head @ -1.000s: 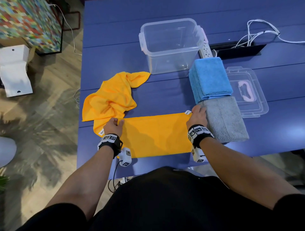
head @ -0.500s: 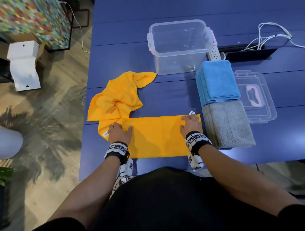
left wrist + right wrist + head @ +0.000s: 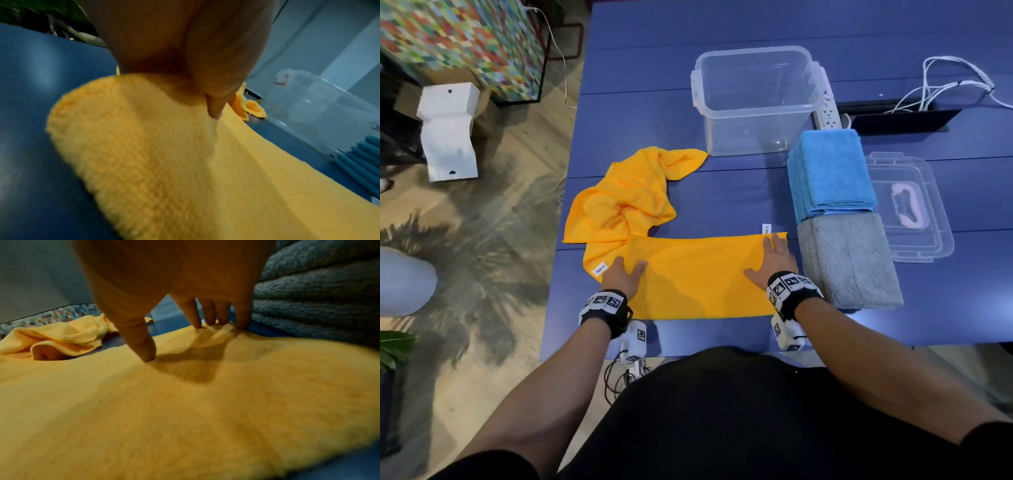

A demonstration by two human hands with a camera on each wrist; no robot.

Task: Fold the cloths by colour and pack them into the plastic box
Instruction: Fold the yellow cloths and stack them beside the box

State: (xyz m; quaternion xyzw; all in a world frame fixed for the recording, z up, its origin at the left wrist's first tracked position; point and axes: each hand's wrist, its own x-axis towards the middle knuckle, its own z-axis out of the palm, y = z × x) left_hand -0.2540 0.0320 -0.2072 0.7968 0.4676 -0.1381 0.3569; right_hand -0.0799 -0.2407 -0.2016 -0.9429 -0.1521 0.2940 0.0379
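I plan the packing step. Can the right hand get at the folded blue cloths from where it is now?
Probably yes: the right hand lies flat on the yellow cloth, and the blue cloths sit uncovered just beyond the grey stack.

A small white label (image 3: 599, 268) is sticking out from the left end of the folded yellow cloth (image 3: 702, 277), near the front-left corner of the surface (image 3: 722, 205), and dark letters are showing on it that seem to read "DIY", though the print is small and tilted. A second white label (image 3: 766, 229) is standing up at the cloth's far right corner; its lettering is too small to read. The wristbands (image 3: 789, 284) are carrying black-and-white square code markers, not readable text.
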